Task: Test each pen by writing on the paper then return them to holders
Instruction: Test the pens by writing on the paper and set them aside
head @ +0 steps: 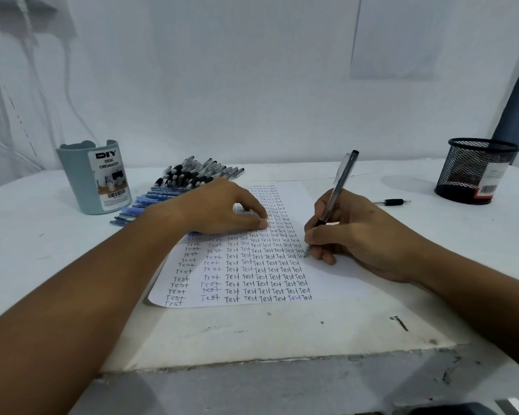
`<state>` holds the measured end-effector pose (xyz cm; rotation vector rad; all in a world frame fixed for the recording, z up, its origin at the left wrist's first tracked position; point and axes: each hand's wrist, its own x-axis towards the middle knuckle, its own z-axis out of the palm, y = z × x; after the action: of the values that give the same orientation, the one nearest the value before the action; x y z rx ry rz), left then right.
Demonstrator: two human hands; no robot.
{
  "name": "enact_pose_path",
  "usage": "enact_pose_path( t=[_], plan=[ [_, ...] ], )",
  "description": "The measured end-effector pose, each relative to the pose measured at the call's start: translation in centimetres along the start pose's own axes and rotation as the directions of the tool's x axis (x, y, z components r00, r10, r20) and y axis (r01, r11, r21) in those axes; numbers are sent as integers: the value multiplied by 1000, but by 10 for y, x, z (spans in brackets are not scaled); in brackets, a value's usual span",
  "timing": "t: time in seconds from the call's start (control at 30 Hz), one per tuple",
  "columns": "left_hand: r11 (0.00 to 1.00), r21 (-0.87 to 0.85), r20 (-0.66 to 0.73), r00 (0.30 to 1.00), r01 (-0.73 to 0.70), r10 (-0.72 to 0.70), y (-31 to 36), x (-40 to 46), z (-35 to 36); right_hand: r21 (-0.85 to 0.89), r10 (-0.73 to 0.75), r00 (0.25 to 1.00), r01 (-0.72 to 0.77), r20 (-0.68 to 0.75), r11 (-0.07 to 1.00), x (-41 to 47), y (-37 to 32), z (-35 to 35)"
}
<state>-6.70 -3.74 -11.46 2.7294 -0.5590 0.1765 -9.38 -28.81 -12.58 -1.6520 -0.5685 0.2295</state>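
The slim clear-barrelled pen with a black cap end (335, 191) stood tilted in the right hand (352, 235), its tip touching the white sheet of paper (336, 274) at the end of a row of the handwritten word "Test"; the fingers (312, 233) were clenched around the lower barrel near the dark grip. It looked light, stiff and rather smooth, so holding it low on the grip section seemed the surest place. The left hand (222, 206) rested at about ten o'clock from the tip, its fingers loosely bent and pressing the sheet flat, grasping nothing. Beyond that hand, at eleven o'clock, a heap of black-and-clear pens (197, 173) and a row of blue pens (144, 206) lay on the white bench (282, 333), beside a pale blue plastic desk organizer cup (93, 178). At two o'clock a single black pen (391, 202) lay loose, just short of a black wire-mesh holder (474, 170). Many pens seemed yet untested.
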Motion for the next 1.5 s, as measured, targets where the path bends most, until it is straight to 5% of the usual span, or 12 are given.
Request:
enact_pose_path(
  t=[0.73, 0.9, 1.2, 1.5],
  plan=[
    [1000, 15, -1, 1000, 15, -15, 8, -3, -3, -31, -36, 999, 35, -24, 999, 4, 6, -2],
    [998, 49, -59, 998, 32, -29, 7, -3, -1, 171, 41, 996, -27, -76, 985, 12, -2, -5],
    [994, 90, -304, 952, 60, -30, 7, -3, -4, 103, 7, 933, 32, -360, 994, 83, -24, -19],
    [996, 90, -257, 966, 20, 4, 11, -1, -1, 181, -29, 943, 94, -333, 979, 86, 3, -15]
  ],
)
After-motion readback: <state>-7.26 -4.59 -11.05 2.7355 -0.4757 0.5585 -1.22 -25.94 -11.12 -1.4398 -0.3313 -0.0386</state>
